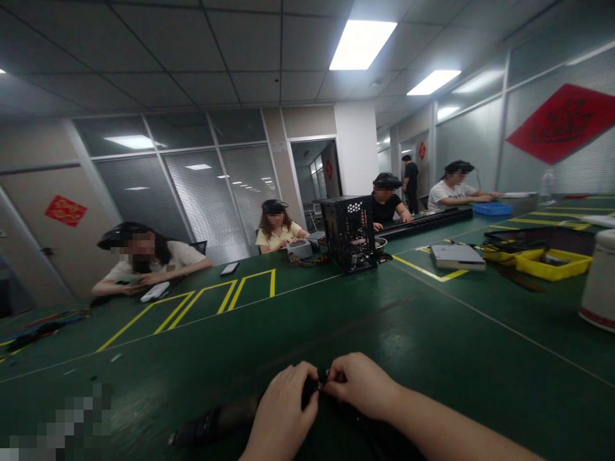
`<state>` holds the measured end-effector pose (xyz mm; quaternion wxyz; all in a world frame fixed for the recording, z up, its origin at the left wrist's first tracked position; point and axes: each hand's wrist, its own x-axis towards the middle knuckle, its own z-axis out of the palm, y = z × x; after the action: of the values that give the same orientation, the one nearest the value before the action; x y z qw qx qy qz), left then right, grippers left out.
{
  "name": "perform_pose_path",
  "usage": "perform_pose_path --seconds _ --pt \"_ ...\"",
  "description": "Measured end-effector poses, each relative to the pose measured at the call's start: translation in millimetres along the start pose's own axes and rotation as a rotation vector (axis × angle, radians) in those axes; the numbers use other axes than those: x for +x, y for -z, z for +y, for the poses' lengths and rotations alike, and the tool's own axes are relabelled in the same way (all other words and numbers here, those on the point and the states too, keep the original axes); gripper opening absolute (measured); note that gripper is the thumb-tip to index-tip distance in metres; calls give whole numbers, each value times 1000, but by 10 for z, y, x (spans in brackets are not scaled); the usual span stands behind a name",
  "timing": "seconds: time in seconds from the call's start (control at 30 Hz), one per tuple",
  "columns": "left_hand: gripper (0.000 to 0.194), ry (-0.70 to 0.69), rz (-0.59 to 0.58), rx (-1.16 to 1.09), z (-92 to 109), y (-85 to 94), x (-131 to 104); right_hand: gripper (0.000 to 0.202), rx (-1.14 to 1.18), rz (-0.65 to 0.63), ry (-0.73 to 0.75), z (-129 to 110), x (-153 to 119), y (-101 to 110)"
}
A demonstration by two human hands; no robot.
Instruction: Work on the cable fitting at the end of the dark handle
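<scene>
Near the front edge of the green table, my left hand (284, 406) has its thumb and fingers closed on a small dark part (319, 383) with a glint of metal. Facing it, my right hand (359, 386) pinches at the same spot with its fingertips. What lies inside the right pinch is too small to make out. To the left of my left hand lies a dark tool with a round body (214, 424), its tip pointing left. The hand covers its right end.
A black computer case (348, 234) stands ahead. A flat grey drive-like box (457, 256), a yellow tray (553, 264) and a white container (599, 282) are to the right. Cables (43, 330) lie at far left. Several people sit across the table.
</scene>
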<state>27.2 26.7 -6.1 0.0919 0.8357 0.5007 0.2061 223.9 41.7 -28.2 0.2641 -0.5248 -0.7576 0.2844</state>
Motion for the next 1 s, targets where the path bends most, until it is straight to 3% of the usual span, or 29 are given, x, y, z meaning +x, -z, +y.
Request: perform_pose_path --seconds 1.0 --pt "19 -88 66 49 -35 -26 -9 14 0 -36 -18 -47 -1 35"
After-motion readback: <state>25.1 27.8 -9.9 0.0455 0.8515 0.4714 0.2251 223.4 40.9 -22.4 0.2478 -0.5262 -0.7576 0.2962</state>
